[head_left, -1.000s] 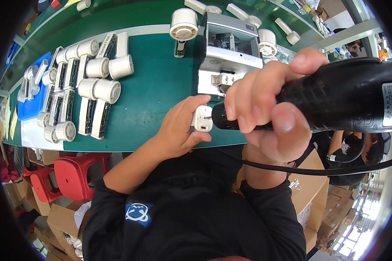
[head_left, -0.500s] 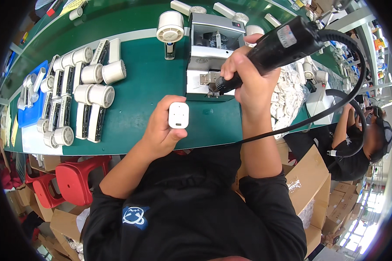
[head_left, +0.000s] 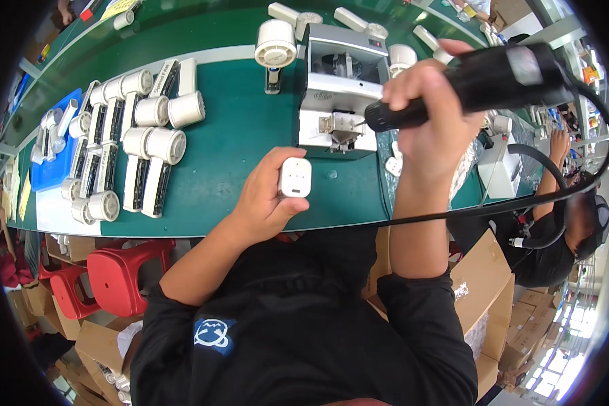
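Note:
In my left hand is a white plastic part, seen end-on, with small holes and a dark slot in its rounded end. My fingers and thumb grip its sides; the rest of it is hidden. My right hand is wrapped round a black electric screwdriver, held almost level and pointing left. Its thin bit is beside the metal outlet of a grey and white screw feeder; whether they touch I cannot tell. The screwdriver's black cable loops down on the right.
Rows of white handheld fans lie on the green mat at left, beside a blue tray. Another fan stands by the feeder. White parts are heaped behind my right forearm. Red stools are below. A co-worker sits at right.
My right hand has drawn the screwdriver up and to the right, from over the feeder's outlet to beside it. My left hand, still holding the white part, has shifted slightly right.

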`<state>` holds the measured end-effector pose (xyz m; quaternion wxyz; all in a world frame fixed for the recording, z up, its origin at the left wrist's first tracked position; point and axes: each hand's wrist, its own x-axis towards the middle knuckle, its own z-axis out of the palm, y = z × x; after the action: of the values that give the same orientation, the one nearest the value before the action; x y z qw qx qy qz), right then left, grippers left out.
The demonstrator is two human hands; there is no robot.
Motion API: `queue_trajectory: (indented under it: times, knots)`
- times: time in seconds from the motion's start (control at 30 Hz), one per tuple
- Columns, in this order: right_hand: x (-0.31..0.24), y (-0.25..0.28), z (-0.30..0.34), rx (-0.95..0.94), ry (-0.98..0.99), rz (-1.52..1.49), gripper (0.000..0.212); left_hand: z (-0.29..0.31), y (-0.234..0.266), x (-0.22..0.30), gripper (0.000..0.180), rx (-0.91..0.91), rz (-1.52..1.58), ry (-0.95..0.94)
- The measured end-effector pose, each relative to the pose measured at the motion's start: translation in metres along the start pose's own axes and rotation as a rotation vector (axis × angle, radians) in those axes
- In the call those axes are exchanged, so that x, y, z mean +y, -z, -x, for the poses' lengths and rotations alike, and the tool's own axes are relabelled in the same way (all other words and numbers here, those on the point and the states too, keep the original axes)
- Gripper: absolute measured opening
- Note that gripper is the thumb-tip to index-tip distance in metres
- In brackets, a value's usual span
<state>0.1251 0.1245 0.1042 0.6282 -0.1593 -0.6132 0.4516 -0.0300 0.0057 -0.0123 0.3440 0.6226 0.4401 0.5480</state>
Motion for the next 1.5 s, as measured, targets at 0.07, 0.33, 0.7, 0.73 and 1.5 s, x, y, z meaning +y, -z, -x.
queue_trajectory:
  times: [0.07, 0.33, 0.7, 0.73, 1.5]
  knots:
    - [-0.012, 0.008, -0.019, -0.061, 0.205, -0.124, 0.036, 0.004, 0.0, -0.008, 0.069, 0.058, 0.024, -0.049]
    - [0.015, 0.01, -0.041, 0.149, 0.238, -0.11, 0.036, 0.0, -0.002, -0.009, 0.066, 0.046, -0.021, -0.123]
    - [0.008, 0.006, 0.007, -0.058, -0.022, -0.044, 0.036, -0.001, -0.001, -0.01, 0.065, 0.026, 0.035, -0.128]
    - [0.016, 0.004, 0.013, -0.048, -0.08, -0.059, 0.037, -0.001, -0.001, -0.011, 0.065, 0.029, 0.034, -0.125]
    - [-0.029, -0.031, 0.012, -0.316, -0.039, -0.287, 0.043, -0.009, -0.002, -0.008, 0.059, -0.029, -0.143, -0.195]
